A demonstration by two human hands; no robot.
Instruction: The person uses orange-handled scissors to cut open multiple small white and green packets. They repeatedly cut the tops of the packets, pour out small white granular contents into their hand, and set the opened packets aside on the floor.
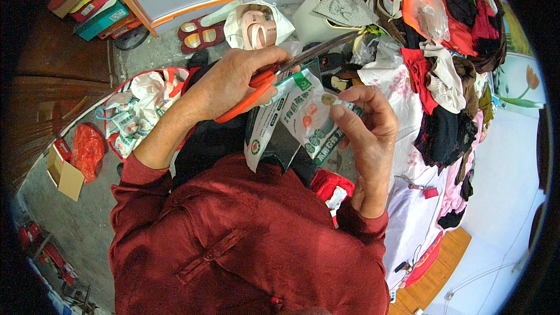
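My left hand (232, 81) grips scissors by their orange handles (251, 98). Their dark blades (323, 50) point up and to the right, past the top edge of a printed white-and-green plastic packet (313, 116). The packet is cut apart, and its dark inner side (280, 142) shows between two hanging panels. Between thumb and fingers, my right hand (372, 118) pinches the packet's right edge. Whether the blades touch the packet is hard to tell. Below my right hand lies a red plush item (332, 183) with a white patch.
On the left are a bag of similar packets (142, 100), a red plastic bag (89, 151) and an opened cardboard box (65, 170). Ahead stand slippers (201, 35), a white tote bag (280, 22) and a bin (306, 15) under a checked cap (345, 6). Piled clothes (450, 131) cover the right.
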